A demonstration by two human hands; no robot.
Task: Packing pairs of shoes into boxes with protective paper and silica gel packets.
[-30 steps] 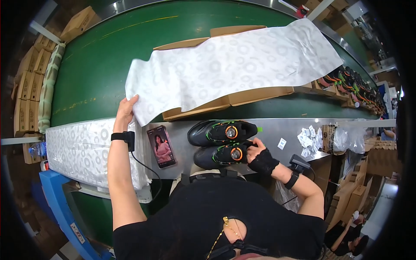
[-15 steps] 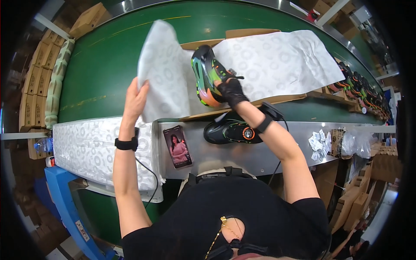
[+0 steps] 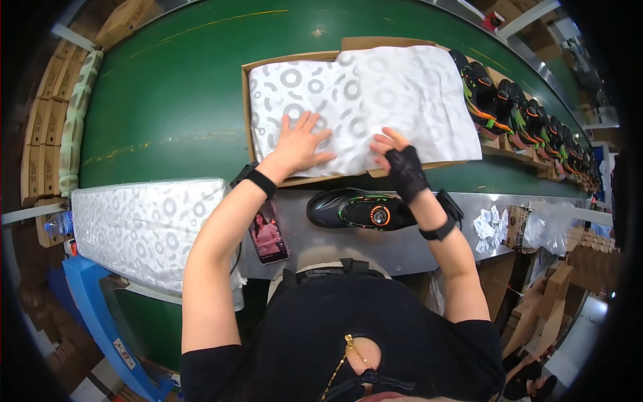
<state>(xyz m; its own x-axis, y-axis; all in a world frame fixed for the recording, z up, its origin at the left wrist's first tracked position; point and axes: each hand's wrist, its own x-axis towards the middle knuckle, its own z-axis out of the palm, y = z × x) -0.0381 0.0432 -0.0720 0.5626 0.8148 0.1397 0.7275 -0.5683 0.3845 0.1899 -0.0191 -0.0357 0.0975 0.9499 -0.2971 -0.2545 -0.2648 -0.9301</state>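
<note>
Printed white tissue paper (image 3: 335, 87) lies spread over an open cardboard shoebox (image 3: 246, 110), whose brown rim shows around it. My left hand (image 3: 301, 142) rests on the paper's left half, fingers spread. Above the paper's near edge, my right hand (image 3: 400, 161), in a black fingerless glove, has its fingers apart with nothing in them. The shoe that was over the box is out of sight; the paper hides what is beneath it. Another black shoe with orange and green trim (image 3: 358, 209) lies on the metal ledge just in front of the box.
A phone (image 3: 268, 231) lies on the metal ledge (image 3: 315, 248), beside a stack of printed paper (image 3: 147, 231). At right, several shoes (image 3: 516, 114) line the green belt (image 3: 167, 100), with small white packets (image 3: 491, 230) nearer me. Stacked cartons (image 3: 50, 127) stand far left.
My right hand has let go of the shoe, which is no longer visible. The left sheet has been folded down over the box, and my left hand has moved right onto it.
</note>
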